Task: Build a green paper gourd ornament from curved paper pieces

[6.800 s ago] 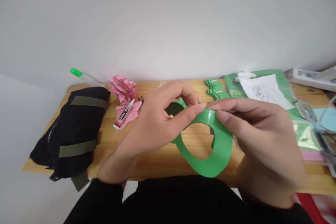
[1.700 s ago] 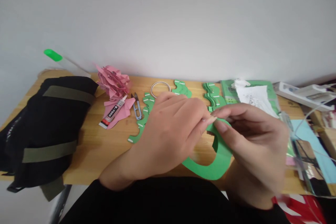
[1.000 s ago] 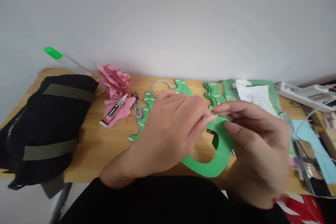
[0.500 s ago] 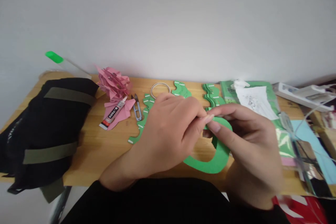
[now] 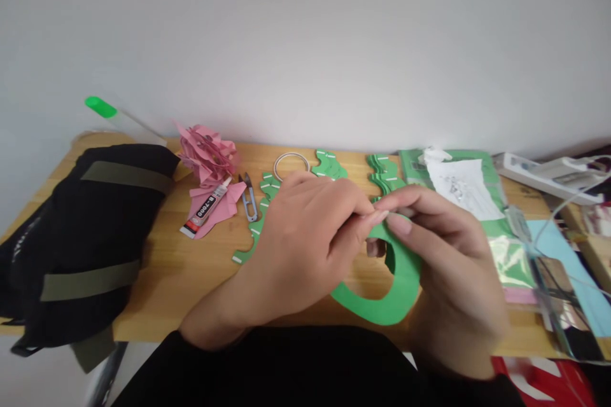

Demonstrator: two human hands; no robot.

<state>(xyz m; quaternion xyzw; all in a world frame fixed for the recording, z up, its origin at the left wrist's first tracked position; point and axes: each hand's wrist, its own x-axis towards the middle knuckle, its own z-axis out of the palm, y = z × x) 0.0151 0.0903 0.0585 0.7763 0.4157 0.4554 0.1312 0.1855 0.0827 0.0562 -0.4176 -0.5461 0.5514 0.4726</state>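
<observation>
A curved green strip, looped like a ring, hangs between my hands above the table. My left hand pinches its upper edge between thumb and finger, and the knuckles hide part of it. My right hand grips the same strip at its upper right, thumb in front, fingertips meeting those of the left. Behind my hands lie scalloped green pieces with white tabs: a row beside my left hand, one piece farther back, and a stack beyond my right hand.
At left lies a black bag with olive straps. Near it are crumpled pink paper, a B-7000 glue tube, thread snips and a metal ring. At right are white paper, a power strip and a phone.
The green strip has tilted slightly, its lower curve hanging a little lower. My right thumb has shifted slightly along it. Both hands keep their pinch.
</observation>
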